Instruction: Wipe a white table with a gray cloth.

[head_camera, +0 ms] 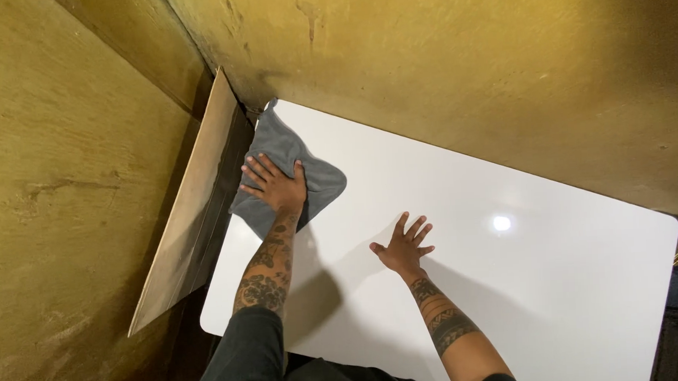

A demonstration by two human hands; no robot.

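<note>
Hands flat and open on the white desk [556, 280]: left hand [276, 184] presses the grey cloth [320, 185] down at the far left corner, right hand [404, 246] spread bare on the surface nearby, the cloth lying wholly under and around the left.

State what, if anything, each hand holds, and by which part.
Neither hand grips anything. The left hand presses flat on the middle of the grey cloth; the right hand rests open on the bare white table.
</note>
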